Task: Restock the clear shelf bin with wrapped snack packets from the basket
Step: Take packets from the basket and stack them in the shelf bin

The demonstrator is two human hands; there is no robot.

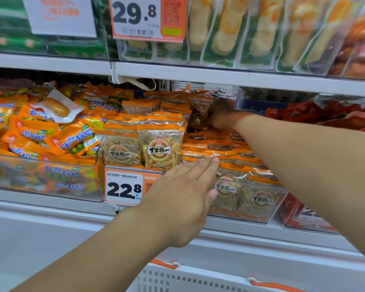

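Filling the far left of the middle shelf, a clear bin point(51, 178) holds orange and blue wrapped sweets. Next to it stands the clear shelf bin point(251, 207) with a price tag point(123, 187) reading 22.8 clipped to its front. Snack packets point(160, 148) with orange tops stand upright at its left side, and more lie flat in stacked rows to the right. The left hand point(183, 199) is flat with fingers straight, its fingertips point(211, 160) touching the flat packets near the bin's front. The right hand point(219, 114) reaches deep to the back of the bin among upright packets; whether it grips one I cannot tell. The white basket point(198, 281) with orange handles sits at the bottom edge.
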